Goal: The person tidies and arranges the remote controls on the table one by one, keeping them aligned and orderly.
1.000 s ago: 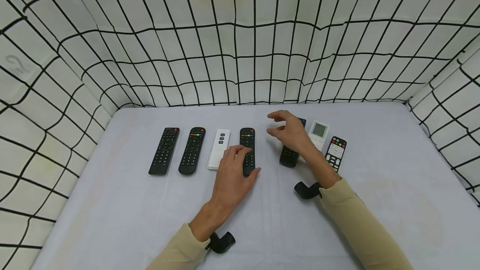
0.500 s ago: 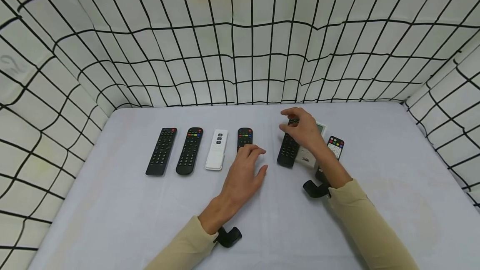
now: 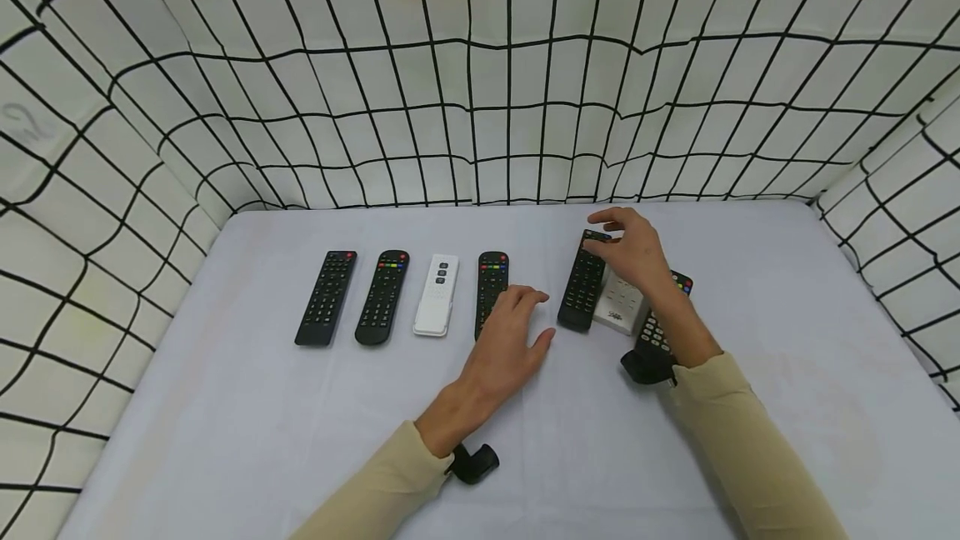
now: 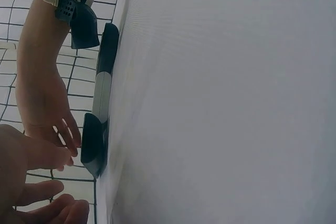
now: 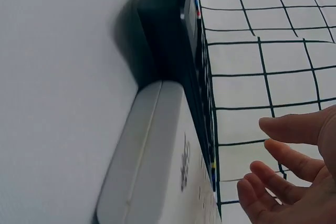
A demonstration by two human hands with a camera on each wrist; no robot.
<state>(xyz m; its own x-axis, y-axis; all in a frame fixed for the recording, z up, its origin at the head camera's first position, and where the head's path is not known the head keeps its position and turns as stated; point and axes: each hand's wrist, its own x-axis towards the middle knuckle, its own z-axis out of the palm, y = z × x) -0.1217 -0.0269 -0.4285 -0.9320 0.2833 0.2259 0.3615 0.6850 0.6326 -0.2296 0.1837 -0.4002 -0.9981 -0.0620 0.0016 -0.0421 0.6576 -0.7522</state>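
Over the lower part of a black remote control with coloured buttons point(image 3: 492, 272) hovers my left hand point(image 3: 506, 348), fingers loosely bent and holding nothing. My right hand point(image 3: 636, 255) is above a white remote control point(image 3: 618, 304), hiding its upper end. Its thumb overlaps the top of a slanted black remote control point(image 3: 582, 288) in the head view. In the right wrist view, the right fingers point(image 5: 286, 158) stand apart from the remotes with nothing between them. A black remote with white buttons point(image 3: 652, 336) lies partly under the right wrist.
Left of my hands, a white remote point(image 3: 436, 296), a black remote with a coloured row point(image 3: 382, 298) and another black remote point(image 3: 326, 298) lie in a row on the white-covered table point(image 3: 225, 407). Black netting point(image 3: 480, 77) over white walls encloses the back and sides.
Both hands have shifted to the right. My left hand has moved off the middle of its black remote, and my right hand has uncovered most of the slanted black one.
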